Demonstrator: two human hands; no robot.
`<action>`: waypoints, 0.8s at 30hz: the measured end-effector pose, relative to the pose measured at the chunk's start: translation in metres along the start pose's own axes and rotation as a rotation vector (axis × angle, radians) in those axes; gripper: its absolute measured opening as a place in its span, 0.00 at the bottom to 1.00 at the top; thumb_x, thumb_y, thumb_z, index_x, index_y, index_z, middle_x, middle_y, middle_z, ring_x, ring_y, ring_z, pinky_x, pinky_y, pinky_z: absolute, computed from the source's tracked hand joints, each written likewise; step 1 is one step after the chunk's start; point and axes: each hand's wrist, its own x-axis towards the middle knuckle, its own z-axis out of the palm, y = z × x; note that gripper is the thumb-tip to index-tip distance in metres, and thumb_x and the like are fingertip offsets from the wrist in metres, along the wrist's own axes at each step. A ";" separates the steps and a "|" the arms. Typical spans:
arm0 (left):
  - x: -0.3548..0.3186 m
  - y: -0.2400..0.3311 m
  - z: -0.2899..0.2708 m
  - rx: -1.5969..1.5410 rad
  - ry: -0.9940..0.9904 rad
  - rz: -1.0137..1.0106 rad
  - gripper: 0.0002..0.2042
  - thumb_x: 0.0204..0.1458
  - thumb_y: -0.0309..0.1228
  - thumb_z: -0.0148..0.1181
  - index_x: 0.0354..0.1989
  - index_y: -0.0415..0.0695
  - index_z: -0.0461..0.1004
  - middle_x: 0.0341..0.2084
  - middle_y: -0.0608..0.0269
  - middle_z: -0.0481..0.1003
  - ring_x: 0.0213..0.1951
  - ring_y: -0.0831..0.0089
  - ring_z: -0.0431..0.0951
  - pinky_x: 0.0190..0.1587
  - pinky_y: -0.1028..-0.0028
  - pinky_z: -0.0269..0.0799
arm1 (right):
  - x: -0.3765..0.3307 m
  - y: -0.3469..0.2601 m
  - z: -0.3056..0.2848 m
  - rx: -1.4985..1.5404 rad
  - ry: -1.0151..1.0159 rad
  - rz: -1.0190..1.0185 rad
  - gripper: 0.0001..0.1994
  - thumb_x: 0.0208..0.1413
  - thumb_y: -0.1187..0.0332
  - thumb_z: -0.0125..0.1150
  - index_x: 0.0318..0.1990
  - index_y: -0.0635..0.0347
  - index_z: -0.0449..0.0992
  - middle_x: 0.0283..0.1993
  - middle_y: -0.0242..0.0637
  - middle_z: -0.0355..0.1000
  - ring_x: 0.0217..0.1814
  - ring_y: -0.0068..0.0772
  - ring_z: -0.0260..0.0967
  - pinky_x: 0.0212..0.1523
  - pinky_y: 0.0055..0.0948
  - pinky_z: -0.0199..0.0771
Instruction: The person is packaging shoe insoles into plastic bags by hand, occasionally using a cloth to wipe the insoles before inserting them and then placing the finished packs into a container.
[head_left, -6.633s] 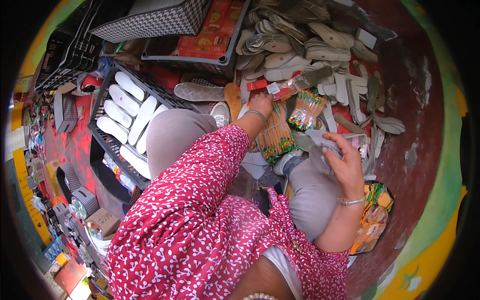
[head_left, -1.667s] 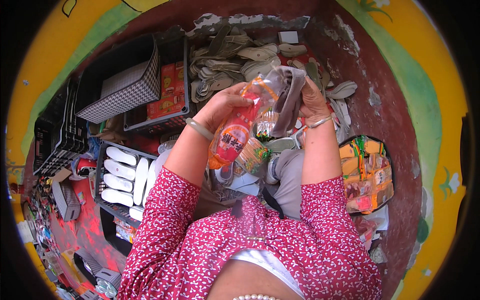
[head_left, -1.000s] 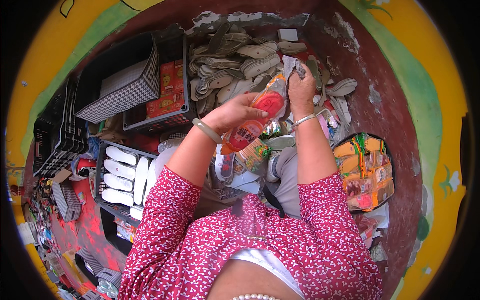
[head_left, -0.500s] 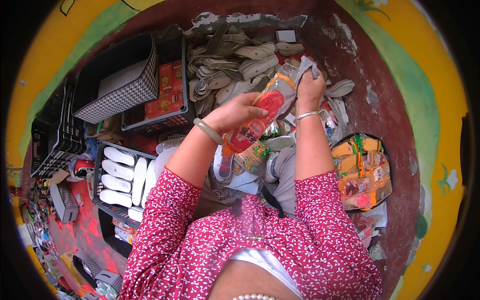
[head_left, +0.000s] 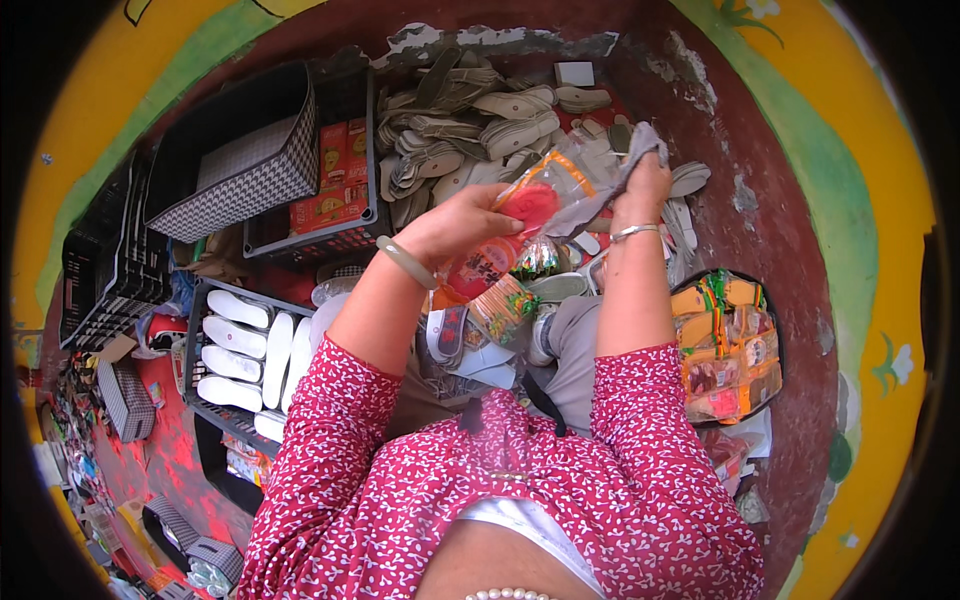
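My left hand (head_left: pixel 462 226) grips a clear plastic packet (head_left: pixel 566 168) with orange trim and a red insole (head_left: pixel 530 206) showing inside. The thumb presses on its front, and the packet is tilted over my lap. A grey cloth (head_left: pixel 598 198) is bunched in my right hand (head_left: pixel 643 188), its fingers closed. The cloth trails down along the packet's right side; whether it touches the packet is hard to tell. Under my hands lie a bundle of small packets with green and orange print (head_left: pixel 503 308) and a grey-soled shoe or insole (head_left: pixel 445 334).
Grey insoles (head_left: pixel 515 133) are heaped against the far wall. At left stand a black crate (head_left: pixel 350 235) with red boxes, a houndstooth bin (head_left: pixel 240 200) and a crate of white insoles (head_left: pixel 236 335). A round tray (head_left: pixel 770 390) of orange-edged packets sits at right.
My right hand has moved right and slightly down with the grey cloth, drawing it across the packet's upper end. My left hand, still on the packet, has shifted slightly left.
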 end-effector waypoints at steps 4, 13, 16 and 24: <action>-0.009 0.016 -0.006 -0.181 0.090 0.045 0.14 0.51 0.24 0.54 0.46 0.36 0.69 0.34 0.64 0.74 0.34 0.78 0.73 0.39 0.77 0.69 | 0.019 -0.006 -0.024 0.224 -0.189 0.241 0.18 0.53 0.50 0.56 0.39 0.54 0.72 0.33 0.33 0.70 0.34 0.30 0.69 0.29 0.29 0.69; -0.005 0.031 0.000 -0.505 0.096 0.189 0.14 0.51 0.26 0.56 0.46 0.36 0.67 0.35 0.58 0.75 0.35 0.73 0.77 0.39 0.74 0.74 | -0.054 0.005 0.008 0.555 -0.915 0.580 0.26 0.40 0.53 0.70 0.47 0.49 0.70 0.46 0.32 0.71 0.47 0.33 0.69 0.48 0.38 0.73; 0.005 0.024 -0.002 -0.455 0.077 0.133 0.15 0.51 0.25 0.56 0.47 0.35 0.66 0.35 0.56 0.75 0.34 0.70 0.78 0.39 0.73 0.75 | -0.086 -0.001 0.020 0.570 -0.960 0.562 0.27 0.41 0.56 0.70 0.48 0.55 0.69 0.45 0.32 0.72 0.47 0.31 0.70 0.50 0.32 0.72; 0.024 0.016 -0.002 0.218 0.185 0.002 0.10 0.52 0.26 0.55 0.42 0.36 0.71 0.30 0.63 0.74 0.31 0.79 0.73 0.35 0.78 0.70 | -0.079 0.017 0.023 0.445 -0.663 0.481 0.13 0.46 0.79 0.57 0.43 0.64 0.72 0.41 0.35 0.73 0.41 0.30 0.72 0.46 0.29 0.72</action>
